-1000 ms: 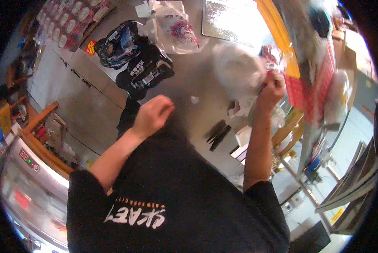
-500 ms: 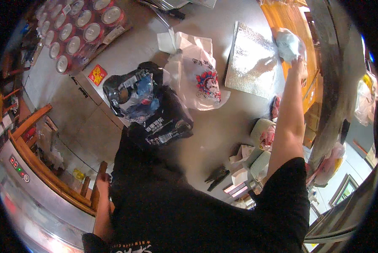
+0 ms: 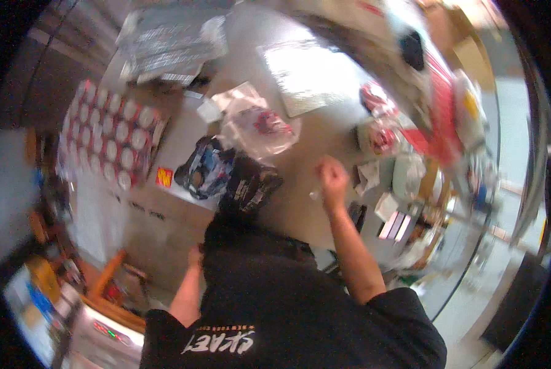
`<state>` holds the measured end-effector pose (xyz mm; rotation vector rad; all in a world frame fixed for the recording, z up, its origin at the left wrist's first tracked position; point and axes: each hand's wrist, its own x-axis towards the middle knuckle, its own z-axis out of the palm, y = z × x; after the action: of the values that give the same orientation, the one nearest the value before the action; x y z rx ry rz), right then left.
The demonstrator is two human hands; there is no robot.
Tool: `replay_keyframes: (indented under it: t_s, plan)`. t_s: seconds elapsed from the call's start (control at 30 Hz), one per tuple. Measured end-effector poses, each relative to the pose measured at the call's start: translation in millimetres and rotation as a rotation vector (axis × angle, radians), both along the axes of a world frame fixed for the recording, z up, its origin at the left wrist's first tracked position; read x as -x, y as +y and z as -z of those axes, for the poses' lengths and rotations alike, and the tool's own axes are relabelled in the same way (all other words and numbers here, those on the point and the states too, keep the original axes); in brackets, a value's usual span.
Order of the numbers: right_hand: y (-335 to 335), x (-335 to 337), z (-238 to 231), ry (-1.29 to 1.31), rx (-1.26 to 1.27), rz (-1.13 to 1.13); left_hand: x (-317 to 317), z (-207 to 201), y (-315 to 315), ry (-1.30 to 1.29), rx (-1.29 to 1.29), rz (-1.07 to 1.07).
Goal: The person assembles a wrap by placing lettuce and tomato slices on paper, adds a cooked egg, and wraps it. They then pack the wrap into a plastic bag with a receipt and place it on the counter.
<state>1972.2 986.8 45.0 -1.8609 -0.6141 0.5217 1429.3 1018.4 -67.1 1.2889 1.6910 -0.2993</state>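
My right hand is over the middle of the grey metal table, its fingers curled closed. A small pale scrap shows beside its wrist; blur hides whether anything is inside the fist. My left hand hangs low beside my body, smeared, its fingers unclear. Ahead of me on the table lie a black plastic bag, a clear packet with dark contents against it, and a white plastic bag with a red print. Beyond the right hand, toward the back, lies a silvery foil sheet.
Shrink-wrapped cans stand at the left, with a small red-and-yellow card near them. Grey packages lie at the back. Green baskets and a red-and-white bag line the right side. A lit machine panel sits lower left.
My right hand has drawn back from the wooden surface at the far right to mid-table; the pale plastic bundle it held is no longer seen in it. The view has turned.
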Motion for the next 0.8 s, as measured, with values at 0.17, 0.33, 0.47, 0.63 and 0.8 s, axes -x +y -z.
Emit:
replay_keyframes:
  t_s: [0.17, 0.33, 0.47, 0.63, 0.8]
  plan:
    - [-189.4, 181.1, -51.0, 0.193, 0.544, -0.180, -14.7, 21.3, 57.3, -0.101, -0.259, 1.082]
    - [-312.7, 225.5, -66.0, 0.478, 0.541, 0.310, -85.8, 23.9, 62.0, -0.116, -0.033, 0.894]
    - [-395.9, 239.6, -54.3, 0.067, 0.401, 0.436, -159.4, 25.3, 27.3, -0.114, -0.086, 1.141]
    - [-553.9, 317.1, -30.9, 0.249, 0.352, 0.613, -227.4, 20.1, -108.9, -0.124, -0.105, 1.470]
    - [-722.2, 429.5, -1.0, 0.503, 0.237, 1.076, -275.7, 23.9, -265.5, -0.139, -0.102, 1.881]
